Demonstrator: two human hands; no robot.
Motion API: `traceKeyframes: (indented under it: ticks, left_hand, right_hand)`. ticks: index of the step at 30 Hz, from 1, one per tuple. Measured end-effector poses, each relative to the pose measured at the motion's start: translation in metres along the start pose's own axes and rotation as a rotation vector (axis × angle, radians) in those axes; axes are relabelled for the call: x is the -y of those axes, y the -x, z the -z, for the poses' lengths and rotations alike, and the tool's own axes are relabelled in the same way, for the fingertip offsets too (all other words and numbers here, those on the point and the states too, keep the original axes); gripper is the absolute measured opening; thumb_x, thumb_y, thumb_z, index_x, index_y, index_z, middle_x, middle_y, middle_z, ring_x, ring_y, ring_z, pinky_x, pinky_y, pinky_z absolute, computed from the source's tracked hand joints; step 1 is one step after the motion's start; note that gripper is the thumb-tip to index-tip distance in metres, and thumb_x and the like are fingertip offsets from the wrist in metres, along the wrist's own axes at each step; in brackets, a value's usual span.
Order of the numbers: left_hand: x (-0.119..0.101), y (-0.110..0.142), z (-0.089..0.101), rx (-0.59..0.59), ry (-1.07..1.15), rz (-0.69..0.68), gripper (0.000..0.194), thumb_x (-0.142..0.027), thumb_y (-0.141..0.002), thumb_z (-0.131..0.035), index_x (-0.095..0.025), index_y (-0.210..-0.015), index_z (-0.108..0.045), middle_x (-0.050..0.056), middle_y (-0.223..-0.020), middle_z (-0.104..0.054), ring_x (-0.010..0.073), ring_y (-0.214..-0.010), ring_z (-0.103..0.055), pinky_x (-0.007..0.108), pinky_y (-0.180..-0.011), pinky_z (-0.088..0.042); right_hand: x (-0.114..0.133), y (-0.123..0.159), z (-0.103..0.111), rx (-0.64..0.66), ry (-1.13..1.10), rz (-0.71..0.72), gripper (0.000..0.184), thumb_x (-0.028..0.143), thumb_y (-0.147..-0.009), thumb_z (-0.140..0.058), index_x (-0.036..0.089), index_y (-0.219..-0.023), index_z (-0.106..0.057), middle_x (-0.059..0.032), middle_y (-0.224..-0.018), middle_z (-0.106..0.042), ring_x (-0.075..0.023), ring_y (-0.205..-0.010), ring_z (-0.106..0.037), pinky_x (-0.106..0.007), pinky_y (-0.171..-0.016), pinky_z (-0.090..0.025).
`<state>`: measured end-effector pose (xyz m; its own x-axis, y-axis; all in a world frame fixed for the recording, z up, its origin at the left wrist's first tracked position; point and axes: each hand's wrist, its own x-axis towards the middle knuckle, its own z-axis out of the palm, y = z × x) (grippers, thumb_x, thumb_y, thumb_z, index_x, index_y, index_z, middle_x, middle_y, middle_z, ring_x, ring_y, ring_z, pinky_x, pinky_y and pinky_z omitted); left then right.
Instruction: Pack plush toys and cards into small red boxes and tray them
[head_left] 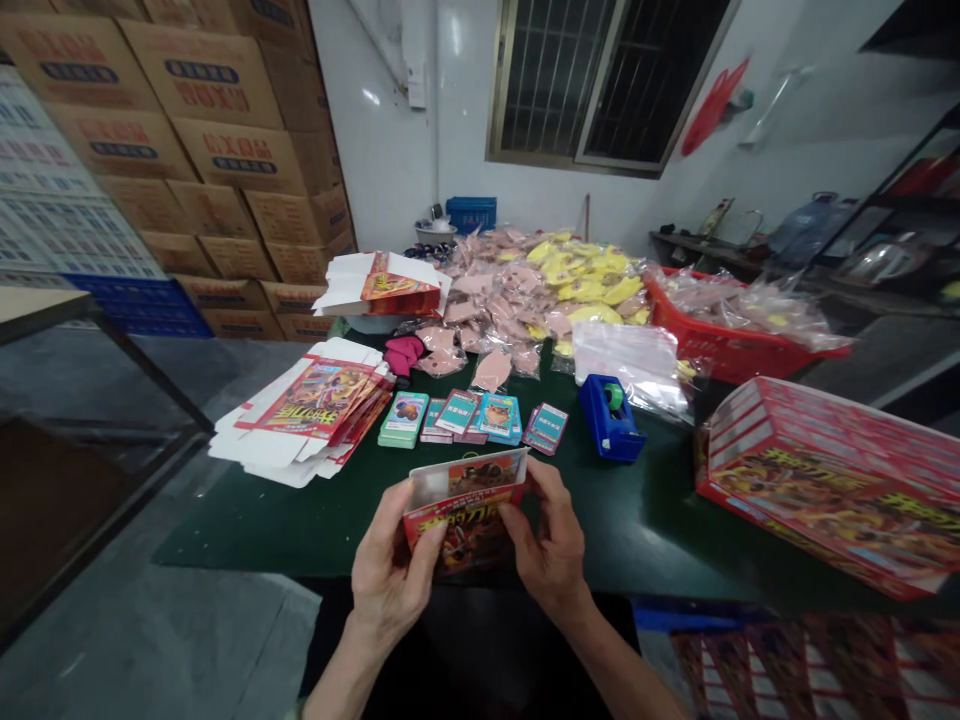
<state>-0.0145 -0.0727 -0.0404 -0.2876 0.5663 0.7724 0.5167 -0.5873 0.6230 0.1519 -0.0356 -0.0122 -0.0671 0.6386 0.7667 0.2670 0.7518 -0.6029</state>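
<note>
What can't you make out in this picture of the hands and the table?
From the head view:
The small red cardboard box: partly hidden by the left hand and right hand.
The small card packs: print too small to read.
The large red cardboard box: cut off by the right edge.
The pink plastic packets: contents hidden by the overlapping heap.

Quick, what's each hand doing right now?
Left hand: closed, holding a red printed cardboard box.
Right hand: closed, holding the same box.

Green table (pixel 651 545) with cards (pixel 457 412), tape dispenser (pixel 609 418)
</note>
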Motion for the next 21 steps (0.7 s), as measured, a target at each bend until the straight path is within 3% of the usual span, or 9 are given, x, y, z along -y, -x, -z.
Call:
traceKeyframes:
  ticks: [6,9,12,16,18,21]
  left_hand:
    - [-0.002,-0.005,-0.004,-0.087,-0.057,-0.082,0.053,-0.009,-0.072,-0.068,-0.022,-0.121,-0.054,0.008,-0.11,-0.064,0.021,-0.097,-0.064,0.034,-0.08,-0.056]
    - [-0.003,-0.006,-0.004,-0.08,-0.066,-0.09,0.05,-0.009,-0.074,-0.067,-0.022,-0.12,-0.054,0.008,-0.111,-0.064,0.0209,-0.098,-0.064,0.035,-0.081,-0.056]
    - [-0.002,-0.007,-0.003,-0.041,-0.025,-0.11,0.052,-0.007,-0.075,-0.065,-0.022,-0.123,-0.051,0.008,-0.112,-0.063,0.0202,-0.1,-0.063,0.035,-0.082,-0.056]
    - [-0.002,-0.004,0.001,-0.016,-0.02,-0.176,0.054,-0.005,-0.074,-0.066,-0.023,-0.123,-0.051,0.007,-0.11,-0.064,0.018,-0.097,-0.064,0.031,-0.08,-0.056]
    - [-0.004,-0.002,0.002,-0.054,-0.053,-0.179,0.057,-0.007,-0.073,-0.067,-0.023,-0.124,-0.049,0.005,-0.106,-0.065,0.0157,-0.09,-0.066,0.026,-0.075,-0.057]
    - [-0.007,0.0,0.004,-0.082,-0.054,-0.177,0.062,-0.007,-0.071,-0.069,-0.024,-0.126,-0.046,0.004,-0.102,-0.067,0.0144,-0.085,-0.067,0.023,-0.07,-0.056]
  right_hand:
    - [-0.001,-0.001,0.006,0.124,0.011,0.006,0.059,0.013,-0.084,-0.049,0.024,-0.139,-0.029,-0.01,-0.12,-0.049,-0.0202,-0.105,-0.053,-0.036,-0.086,-0.048]
    - [0.006,-0.016,0.014,0.072,0.012,0.022,0.052,0.016,-0.082,-0.054,0.021,-0.131,-0.039,-0.0097,-0.116,-0.051,-0.0217,-0.107,-0.05,-0.039,-0.09,-0.044]
    - [0.02,-0.049,0.026,0.036,0.004,0.027,0.046,0.021,-0.077,-0.063,0.019,-0.12,-0.048,-0.0077,-0.106,-0.054,-0.0196,-0.098,-0.053,-0.036,-0.086,-0.044]
    - [0.034,-0.1,0.038,0.476,-0.09,-0.194,0.011,0.025,-0.079,-0.061,0.015,-0.085,-0.061,0.0009,-0.069,-0.057,-0.0097,-0.062,-0.052,-0.023,-0.058,-0.043]
    - [0.034,-0.117,0.039,0.643,-0.138,-0.299,0.015,0.025,-0.079,-0.059,0.015,-0.068,-0.058,0.0037,-0.058,-0.051,-0.0065,-0.052,-0.045,-0.019,-0.047,-0.036]
    - [0.027,-0.129,0.033,0.733,-0.224,-0.395,0.022,0.025,-0.078,-0.058,0.015,-0.059,-0.053,0.0056,-0.053,-0.045,-0.005,-0.048,-0.04,-0.018,-0.044,-0.031]
